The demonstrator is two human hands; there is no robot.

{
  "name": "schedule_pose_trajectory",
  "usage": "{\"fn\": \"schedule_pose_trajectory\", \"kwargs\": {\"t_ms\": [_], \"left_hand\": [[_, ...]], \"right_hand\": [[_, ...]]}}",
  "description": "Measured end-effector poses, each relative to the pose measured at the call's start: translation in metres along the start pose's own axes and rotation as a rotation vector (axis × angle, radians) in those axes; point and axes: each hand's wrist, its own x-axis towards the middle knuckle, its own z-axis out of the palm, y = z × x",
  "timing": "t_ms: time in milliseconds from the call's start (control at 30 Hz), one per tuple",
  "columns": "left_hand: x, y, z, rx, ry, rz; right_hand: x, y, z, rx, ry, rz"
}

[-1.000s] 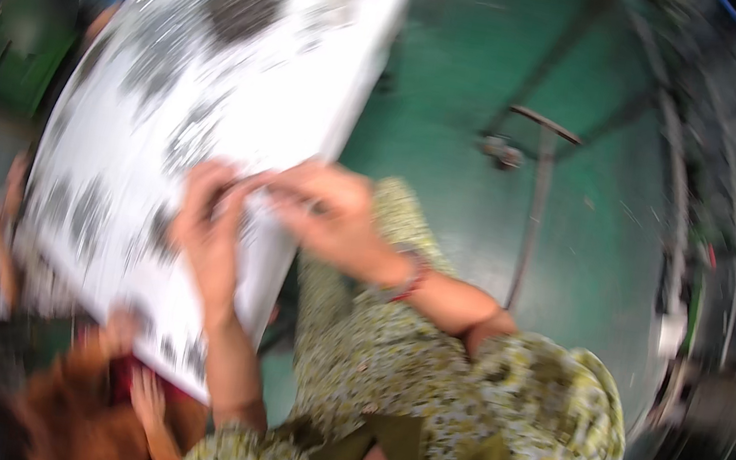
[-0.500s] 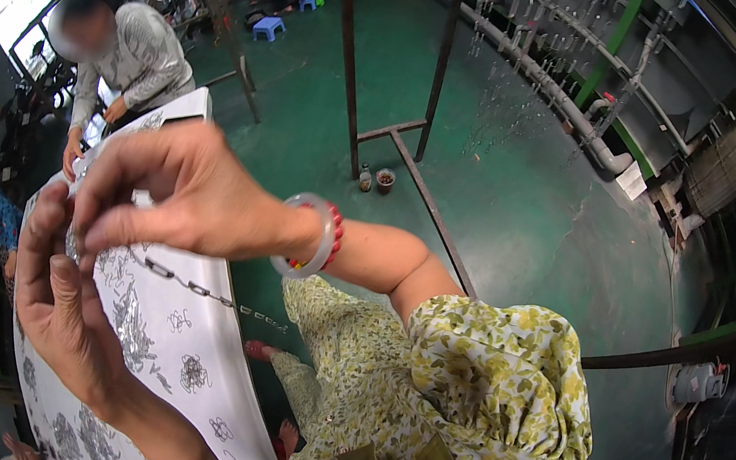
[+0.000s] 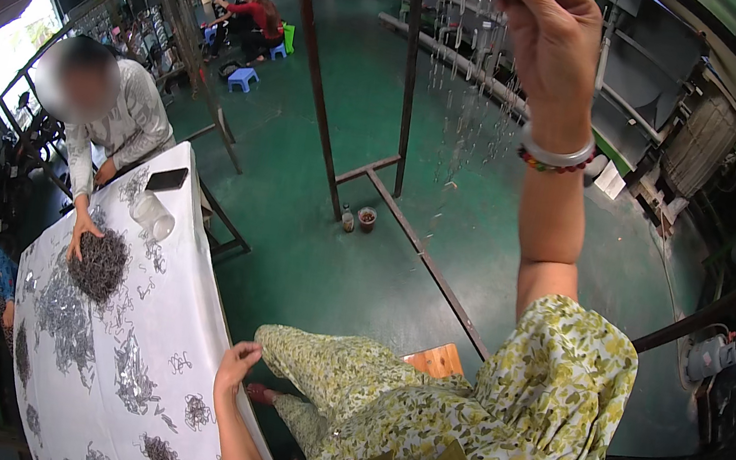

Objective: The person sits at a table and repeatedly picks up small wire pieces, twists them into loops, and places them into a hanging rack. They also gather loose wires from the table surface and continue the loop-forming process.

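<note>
High at the upper right, my right hand [image 3: 549,48] is raised on a stretched arm, wearing a pale bangle and a beaded bracelet. Its fingertips are pinched together at the picture's upper edge, on a metal link chain [image 3: 485,35] that hangs among other chains. Part of that grip is cut off by the edge. My left hand [image 3: 238,364] is low beside the table's right edge, fingers loosely bent and apart, with nothing visible in them. Piles of small metal links [image 3: 131,374] and wire pieces [image 3: 198,411] lie on the white table [image 3: 180,298] nearest to it.
Across the table a person [image 3: 123,101] touches a dark heap of wire pieces [image 3: 97,267]. A clear plastic cup [image 3: 153,217] and black phone [image 3: 166,178] lie near the far end. A dark metal frame [image 3: 425,257] stands on the green floor, with a wooden stool [image 3: 434,360] nearby.
My hands have parted. The right rose from over the table to the upper right with the chain; the left dropped to the table's right edge. The view has shifted, uncovering the heap and cup.
</note>
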Motion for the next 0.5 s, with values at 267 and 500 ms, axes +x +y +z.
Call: {"fn": "schedule_pose_trajectory", "kwargs": {"t_ms": [267, 500], "left_hand": [[-0.001, -0.046, -0.027, -0.084, 0.031, 0.015], [0.005, -0.055, -0.024, -0.160, 0.025, 0.102]], "right_hand": [[0.047, -0.024, -0.118, -0.453, 0.277, -0.077], [0.096, -0.056, -0.195, -0.795, 0.355, -0.184]]}}
